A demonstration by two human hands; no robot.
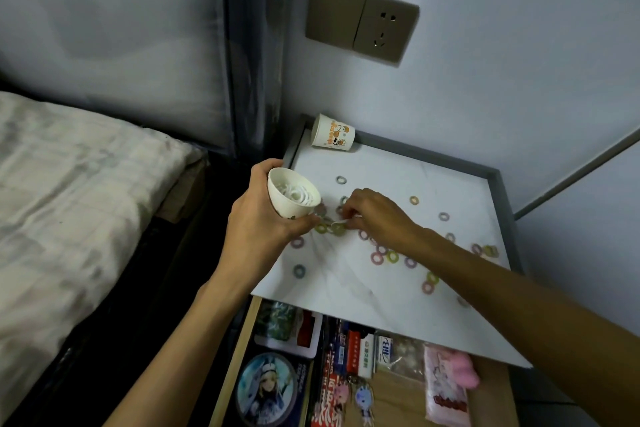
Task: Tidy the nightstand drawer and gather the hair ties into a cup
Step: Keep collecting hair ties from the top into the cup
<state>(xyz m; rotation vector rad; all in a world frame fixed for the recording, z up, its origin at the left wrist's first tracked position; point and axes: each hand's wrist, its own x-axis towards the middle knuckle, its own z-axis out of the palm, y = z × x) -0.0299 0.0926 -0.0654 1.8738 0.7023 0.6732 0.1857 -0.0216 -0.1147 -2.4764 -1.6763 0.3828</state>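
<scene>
– Hair ties [392,256] are scattered across the bench [346,284], pastel loops lying flat, thickest near the front-left!
– Left hand [258,222] is wrapped round the cup [281,205], which is tilted with white ties inside. Right hand [374,210], fingers curled, pinches what looks like a pale tie [337,225] just beside the cup.
– Light, soft and stretchy, I'd say. Nothing fragile there.
– Agreed. They lie flat, so nip one edge of the loop with the fingertips. That cup looks thin; I'd hold it mid-wall, gently, or it may buckle.
</scene>
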